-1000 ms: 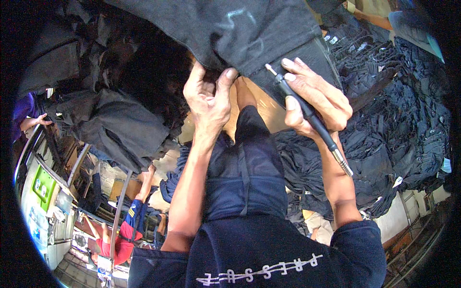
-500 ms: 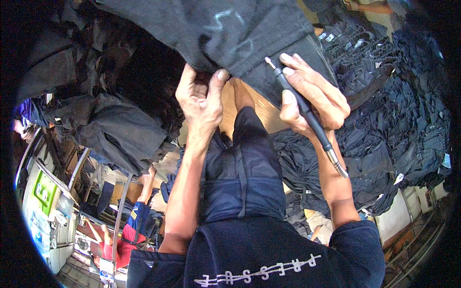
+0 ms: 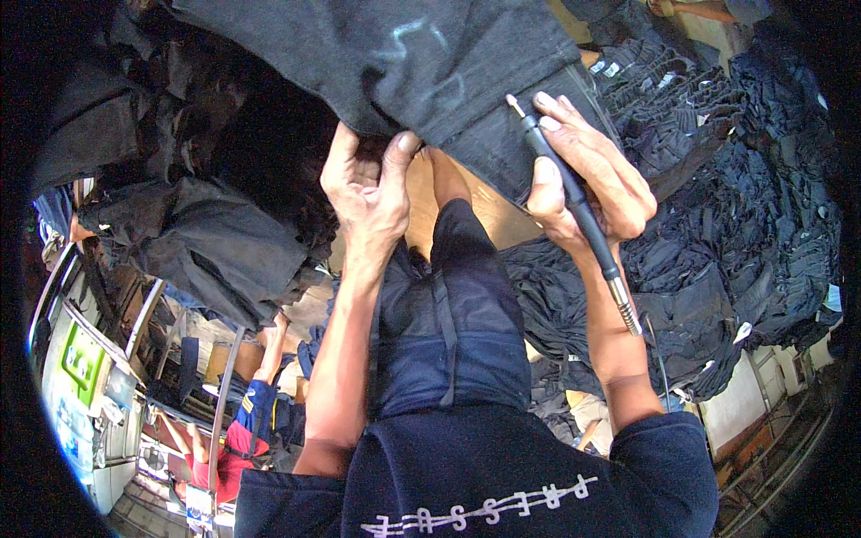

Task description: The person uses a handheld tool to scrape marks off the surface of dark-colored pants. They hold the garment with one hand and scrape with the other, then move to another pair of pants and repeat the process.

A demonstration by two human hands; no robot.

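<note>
A dark denim garment (image 3: 314, 49) with pale chalk-like marks spreads across the top of the view. My left hand (image 3: 369, 184) pinches its lower edge between thumb and fingers. My right hand (image 3: 596, 170) is wrapped round a black pen-shaped rotary tool (image 3: 574, 190), which has a small pale pointed tip and a metal spring sleeve at its rear end. The tool lies slanted, tip toward the upper left, over the garment's hemmed end. Whether the tip touches the cloth I cannot tell. My right fingertips are by the hem.
Dark garments lie in a big heap (image 3: 744, 197) on the right. More dark cloth (image 3: 197, 242) hangs at the left, beside metal rails (image 3: 229, 381). A person in red and blue (image 3: 238, 448) is at the lower left. Another person's arm (image 3: 704, 13) shows at the top right.
My right hand and the rotary tool have shifted slightly, the tip moving a little up and to the right. My left hand keeps its pinch on the garment, slightly farther left in view.
</note>
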